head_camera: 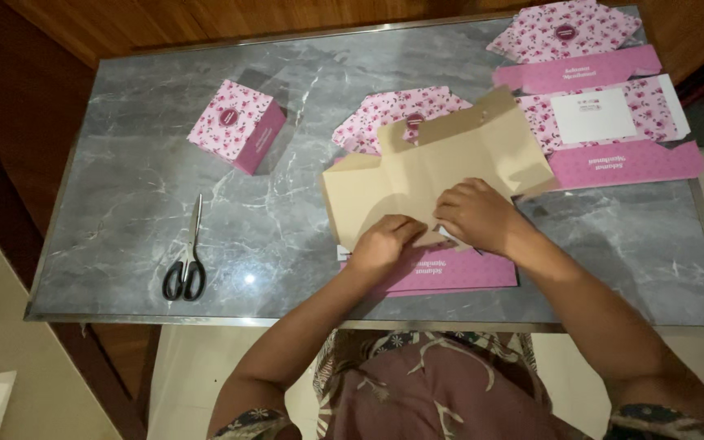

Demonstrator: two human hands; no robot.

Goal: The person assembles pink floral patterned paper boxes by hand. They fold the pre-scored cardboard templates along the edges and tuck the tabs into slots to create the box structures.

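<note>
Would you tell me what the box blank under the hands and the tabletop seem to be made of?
The box blank looks like thin cardboard: matte tan inside, pink floral print outside, creased folds. The tabletop looks like polished grey marble or an imitation, veined white and glossy.

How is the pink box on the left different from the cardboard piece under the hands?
The pink box is fully folded into a cube and stands alone, untouched, on the table. The cardboard piece is still a mostly flat blank, pressed down by the left hand and the right hand. The box shows only its printed outside; the blank shows mostly its plain tan inside. Both carry the same pink floral print.
</note>
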